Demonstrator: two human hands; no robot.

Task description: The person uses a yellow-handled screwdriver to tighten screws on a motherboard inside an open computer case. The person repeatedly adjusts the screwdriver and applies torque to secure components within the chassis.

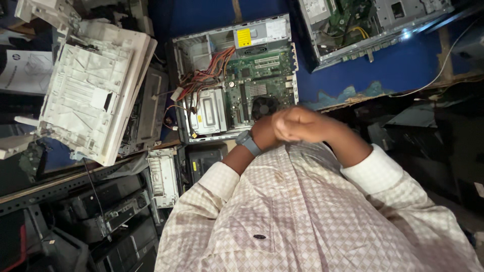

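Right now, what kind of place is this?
Probably a computer and printer repair workshop. An open computer case shows its green circuit board, a dismantled white printer lies beside it, and another opened computer sits nearby.

Both hands meet in front of the chest, just above the checked shirt (302,211), which serves as the landmark here. The right hand (297,123) is curled into a loose fist and lies over the left hand (266,132), which is mostly hidden beneath it, so its fingers cannot be made out. The left forearm rises from the shirt's rolled cuff with a grey wristwatch (248,142) on the wrist, while the right forearm slants in from the shirt's other cuff, both elbows bent.
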